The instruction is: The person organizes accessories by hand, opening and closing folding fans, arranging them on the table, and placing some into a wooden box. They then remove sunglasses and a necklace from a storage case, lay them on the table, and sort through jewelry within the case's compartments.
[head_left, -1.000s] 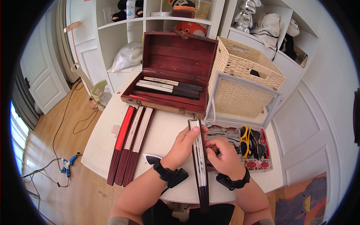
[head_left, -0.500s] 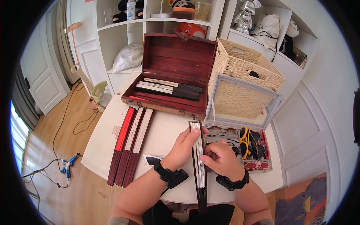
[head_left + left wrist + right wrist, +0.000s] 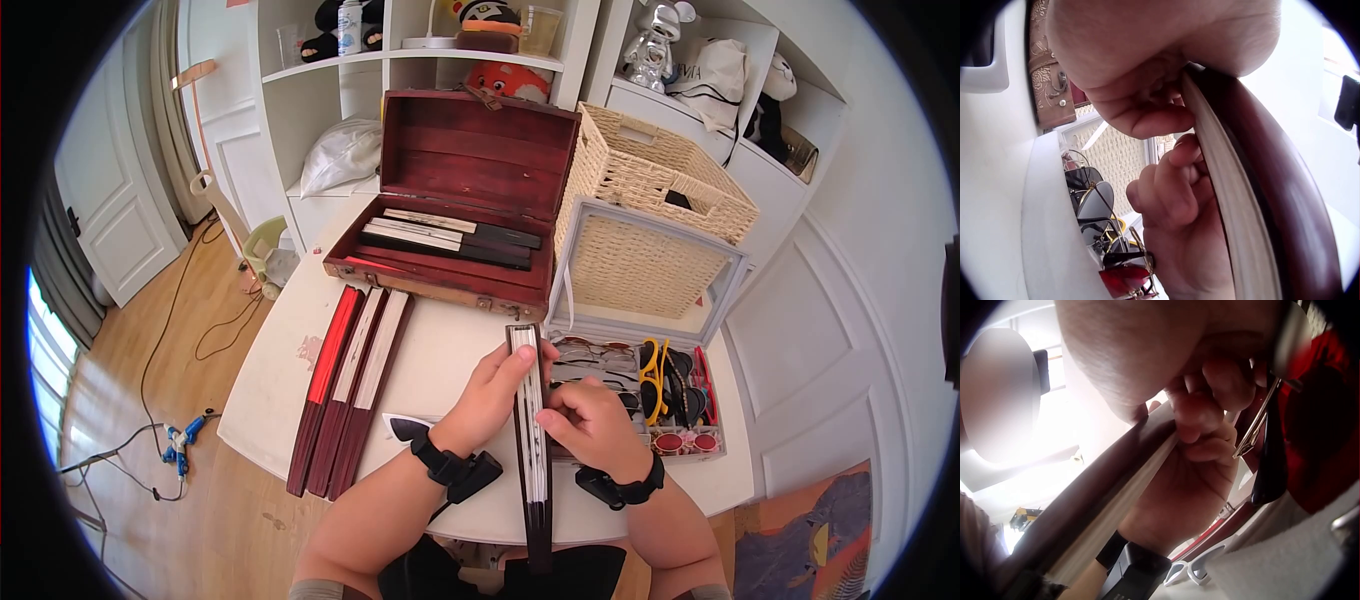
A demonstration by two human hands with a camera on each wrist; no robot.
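Observation:
A closed folding fan (image 3: pixel 534 455) with dark brown outer ribs and a white paper leaf stands lengthwise before the body, dark end down. Near its upper end the left hand (image 3: pixel 490 390) grips it, thumb on the paper folds and fingers behind. Lower on the right side, the right hand (image 3: pixel 600 425) pinches the fan's edge between thumb and curled fingers. In the left wrist view the glossy guard (image 3: pixel 1291 194) runs down from the left hand, and right-hand fingertips (image 3: pixel 1185 153) touch the leaf side. Three more closed fans (image 3: pixel 352 400), one red-leafed, lie side by side on the table.
Behind stands an open dark red chest (image 3: pixel 480 145) holding several fans. A wicker basket (image 3: pixel 650 150) is at the back right. In front of it, an open-lidded case (image 3: pixel 725 440) holds several sunglasses. White-framed sunglasses (image 3: pixel 405 427) lie by the left wrist.
The right hand has shifted left and slightly up, bringing its thumb onto the fan's edge. The left hand keeps its grip; the fan has dipped slightly toward the body.

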